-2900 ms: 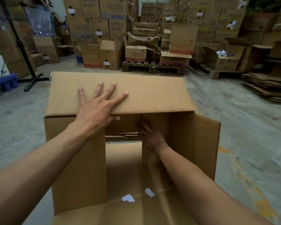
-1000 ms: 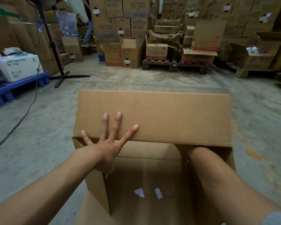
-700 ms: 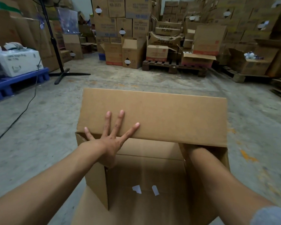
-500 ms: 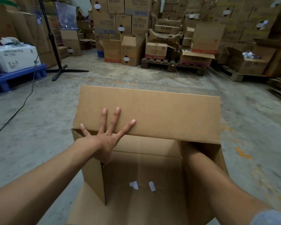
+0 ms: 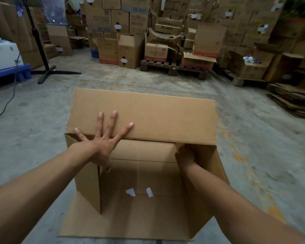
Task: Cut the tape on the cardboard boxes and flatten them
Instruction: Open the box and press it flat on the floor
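Observation:
A large plain cardboard box (image 5: 158, 113) lies on its side on the concrete floor, its open end facing me. My left hand (image 5: 102, 145) is spread flat, fingers apart, on the near edge of the box's top panel. My right hand (image 5: 185, 154) is inside the box at its upper right corner, against the right wall just under the top panel; its fingers are partly hidden. The lower flap (image 5: 123, 224) lies flat on the floor toward me. Two small white paper scraps (image 5: 130, 191) lie on the inner bottom panel. No cutting tool is visible.
Stacked cardboard boxes (image 5: 130, 23) and wooden pallets (image 5: 173, 67) fill the back. A pile of flattened cardboard (image 5: 292, 99) lies at the right. A black stand with a cross base (image 5: 48, 73), a blue pallet (image 5: 9, 74) and a cable (image 5: 4, 110) are at the left.
The box has tilted slightly and my right hand has drawn back, now showing at the inner upper right corner. My left hand stays spread on the top panel.

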The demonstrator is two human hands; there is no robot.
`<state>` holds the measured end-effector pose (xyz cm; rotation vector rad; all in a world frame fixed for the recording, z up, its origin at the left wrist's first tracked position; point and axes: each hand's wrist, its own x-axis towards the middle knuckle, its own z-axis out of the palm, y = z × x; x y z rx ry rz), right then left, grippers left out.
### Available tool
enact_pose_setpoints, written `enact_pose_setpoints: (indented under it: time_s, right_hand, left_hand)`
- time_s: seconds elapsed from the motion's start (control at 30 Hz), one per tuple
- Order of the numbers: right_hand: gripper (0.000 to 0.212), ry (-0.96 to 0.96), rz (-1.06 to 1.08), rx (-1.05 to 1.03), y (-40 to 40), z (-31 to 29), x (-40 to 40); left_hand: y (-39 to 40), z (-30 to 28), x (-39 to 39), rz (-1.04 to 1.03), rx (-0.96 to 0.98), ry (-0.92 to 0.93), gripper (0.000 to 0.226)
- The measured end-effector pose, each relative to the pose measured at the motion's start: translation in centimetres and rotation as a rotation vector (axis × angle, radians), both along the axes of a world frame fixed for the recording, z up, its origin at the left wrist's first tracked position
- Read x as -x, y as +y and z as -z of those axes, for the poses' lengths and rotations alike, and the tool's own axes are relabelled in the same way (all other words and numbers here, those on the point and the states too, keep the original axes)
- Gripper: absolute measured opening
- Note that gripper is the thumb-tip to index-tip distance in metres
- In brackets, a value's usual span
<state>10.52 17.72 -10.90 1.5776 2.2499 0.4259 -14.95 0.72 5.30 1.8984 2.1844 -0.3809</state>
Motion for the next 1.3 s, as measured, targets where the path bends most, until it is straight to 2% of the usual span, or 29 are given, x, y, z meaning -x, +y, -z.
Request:
enact_pose_setpoints:
  time_s: [0.07,0.13,0.2,0.3,0.4,0.47,0.53,0.6,0.67,0.87,0.93,1.0,1.1,1.17,1.27,1.3]
  right_hand:
    - [0.046,-0.207,-0.076,0.081,-2.1,-1.2,0.5]
    - [0.045,-0.238,-0.197,0.101,-4.1,-3.1,1.1]
    - [0.041,-0.177,-0.306,0.118,-5.7,-4.2,1.5]
    - [0.029,-0.113,-0.65,0.123,-9.4,-6.5,1.8]
    - [0.026,0.086,-1.03,-0.171,-11.2,-7.8,1.4]
    - [0.038,0.288,-1.115,-0.457,-11.4,-9.0,1.2]
    - [0.06,0.358,-0.966,-0.646,-10.9,-10.7,1.3]
    - [0.085,0.366,-0.732,-0.652,-9.9,-12.5,1.4]
    - [0.1,0.367,-0.577,-0.588,-8.8,-13.7,0.7]
    - [0.104,0.328,-0.489,-0.533,-8.3,-12.9,-1.0]
    - [0.109,0.367,-0.447,-0.538,-8.4,-12.8,-0.8]
    - [0.113,0.445,-0.376,-0.536,-8.2,-12.8,-0.8]
    - [0.134,0.704,-0.27,-0.473,-8.1,-12.8,-1.2]
    - [0.148,0.964,-0.267,-0.404,-8.4,-12.5,-1.2]
    - [0.146,1.539,-0.298,-0.096,-9.6,-13.0,-0.2]
    - [0.141,1.655,-0.281,-0.02,-10.2,-13.2,0.3]
  left_hand:
    - [-0.3,0.2,0.1,-0.004,-0.024,-0.011,0.143]
    - [-0.7,0.2,0.1,0.002,-0.044,-0.011,0.142]
    - [-1.3,0.3,0.0,0.008,-0.087,-0.016,0.14]
    - [-2.1,0.4,0.2,0.032,-0.138,-0.045,0.138]
    - [-2.6,0.3,0.6,0.063,-0.178,-0.055,0.133]
    - [-3.1,0.4,1.0,0.071,-0.206,-0.06,0.13]
    - [-3.8,0.7,1.6,0.07,-0.241,-0.053,0.128]
    - [-4.7,0.9,2.5,0.049,-0.273,-0.015,0.125]
    - [-5.7,1.0,3.8,-0.038,-0.341,-0.022,0.127]
    - [-9.1,2.1,8.5,-0.293,-0.469,-0.25,0.153]
    - [-10.4,2.8,10.4,-0.375,-0.469,-0.402,0.156]
    - [-11.5,3.6,12.4,-0.473,-0.449,-0.475,0.153]
    - [-12.5,4.1,14.3,-0.546,-0.418,-0.511,0.133]
    - [-12.5,4.4,14.6,-0.561,-0.429,-0.545,0.114]
    - [-12.2,4.3,14.4,-0.625,-0.486,-0.645,0.11]
    - [-12.2,4.1,14.4,-0.653,-0.508,-0.677,0.11]
